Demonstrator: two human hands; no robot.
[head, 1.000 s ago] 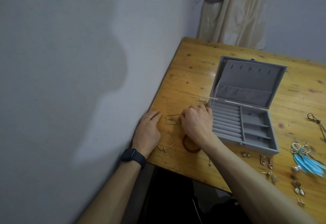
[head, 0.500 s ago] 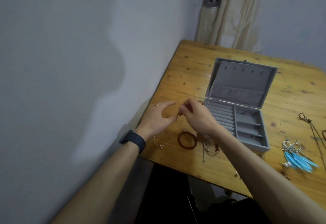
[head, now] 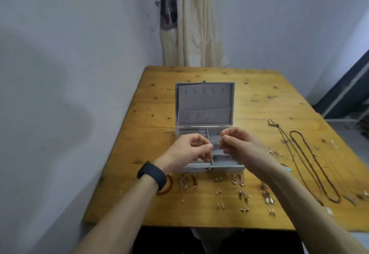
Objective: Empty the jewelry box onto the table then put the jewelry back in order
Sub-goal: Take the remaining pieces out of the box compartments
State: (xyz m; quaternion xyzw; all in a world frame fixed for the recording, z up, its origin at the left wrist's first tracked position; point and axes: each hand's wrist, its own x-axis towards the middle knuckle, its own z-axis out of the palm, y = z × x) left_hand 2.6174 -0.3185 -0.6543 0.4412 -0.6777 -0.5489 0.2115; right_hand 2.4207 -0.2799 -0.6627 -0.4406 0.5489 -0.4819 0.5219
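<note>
Left grip: closed to a pinch, thumb tip against forefinger tip, remaining fingers curled under. Right grip: same form, thumb and forefinger tips pressed together, other fingers curled. Anything in either pinch was too fine to resolve, so I could not tell what was held. Both grips were held over the tray of the grey felt-lined jewelry box, near each other but apart. A black wristband sat on the left wrist.

Counts:
- One box, with five hook slits in a row across the inside of the lid. The tray compartments were mostly hidden behind the hands.
- Two long necklaces lay right of the box: a thin dark cord necklace and a reddish-brown beaded necklace.
- Two bracelets lay at the near left. The red-brown bangle was partly behind the left wrist. The braided tan cord bracelet was just beside it.
- Small gold-toned earrings lay in loose rows between the box and the near edge. They were blurred, so no firm count.

Orientation: the box stood mid-way across the yellow wooden desk, long axis running left to right. The lid was raised and leaning away toward the far wall, and the front clasp faced the person. Both necklaces lay with long axes running far to near, slanting rightward toward the near edge.
</note>
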